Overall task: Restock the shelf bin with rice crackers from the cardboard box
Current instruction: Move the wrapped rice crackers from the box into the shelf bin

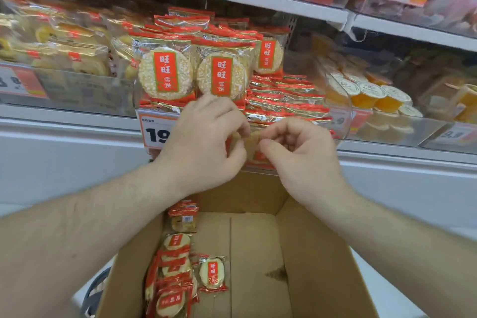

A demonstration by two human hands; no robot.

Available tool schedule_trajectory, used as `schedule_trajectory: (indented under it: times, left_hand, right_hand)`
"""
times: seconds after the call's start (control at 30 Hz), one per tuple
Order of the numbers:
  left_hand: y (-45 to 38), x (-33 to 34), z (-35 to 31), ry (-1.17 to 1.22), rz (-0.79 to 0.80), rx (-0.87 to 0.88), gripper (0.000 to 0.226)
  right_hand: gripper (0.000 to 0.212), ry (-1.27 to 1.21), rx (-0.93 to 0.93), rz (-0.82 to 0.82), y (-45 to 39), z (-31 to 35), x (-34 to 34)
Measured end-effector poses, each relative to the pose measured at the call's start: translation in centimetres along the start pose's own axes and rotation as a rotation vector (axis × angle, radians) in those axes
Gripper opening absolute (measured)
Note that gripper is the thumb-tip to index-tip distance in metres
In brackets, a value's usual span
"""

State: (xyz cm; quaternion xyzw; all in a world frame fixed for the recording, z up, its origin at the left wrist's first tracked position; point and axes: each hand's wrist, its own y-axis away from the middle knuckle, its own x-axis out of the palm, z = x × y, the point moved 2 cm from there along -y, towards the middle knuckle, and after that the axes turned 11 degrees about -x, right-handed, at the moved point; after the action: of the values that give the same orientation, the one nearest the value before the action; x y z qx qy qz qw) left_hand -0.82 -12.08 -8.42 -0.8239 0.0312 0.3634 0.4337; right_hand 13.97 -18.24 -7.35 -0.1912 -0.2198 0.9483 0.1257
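Supermarket shelf ahead | your left hand (204, 137) and right hand (296, 147) pinch one rice cracker pack (251, 144) just below the bin (343, 121) | risk: nearly full bin spills packs into cardboard box (322, 266).
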Motion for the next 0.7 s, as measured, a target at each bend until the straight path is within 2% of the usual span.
schedule_trajectory:
  times: [0.1,0.2,0.3,0.37,0.53,0.6,0.67,0.7]
  left_hand:
    - [2.8,0.9,-0.5,0.105,0.264,0.012,0.012]
    - [5.9,3.1,0.5,-0.008,0.627,-0.154,0.016]
    - [7.8,4.9,2.4,-0.099,0.899,-0.319,0.02]
    - [8.4,5.6,3.6,-0.13,0.997,-0.39,0.019]
    - [9.8,7.0,6.3,-0.178,1.119,-0.498,0.014]
    - [10.4,7.4,7.3,-0.211,1.178,-0.514,0.01]
    - [10.6,7.7,8.3,-0.252,1.236,-0.546,0.011]
    - [10.6,7.8,8.7,-0.27,1.258,-0.572,0.014]
  right_hand:
    - [0.031,0.096,0.124,0.149,2.8,-3.9,1.1]
    - [0.03,0.299,0.326,0.34,5.4,-11.2,3.0]
    - [0.023,0.45,0.412,0.521,8.1,-18.2,6.0]
    - [0.02,0.528,0.428,0.66,9.6,-22.1,8.1]
    - [0.023,0.65,0.464,1.079,13.5,-29.2,12.6]
    - [0.045,0.77,0.441,1.175,15.1,-31.4,13.8]
    - [0.077,0.842,0.427,1.206,16.5,-33.0,14.6]
    - [0.086,0.87,0.413,1.202,17.1,-33.5,15.0]
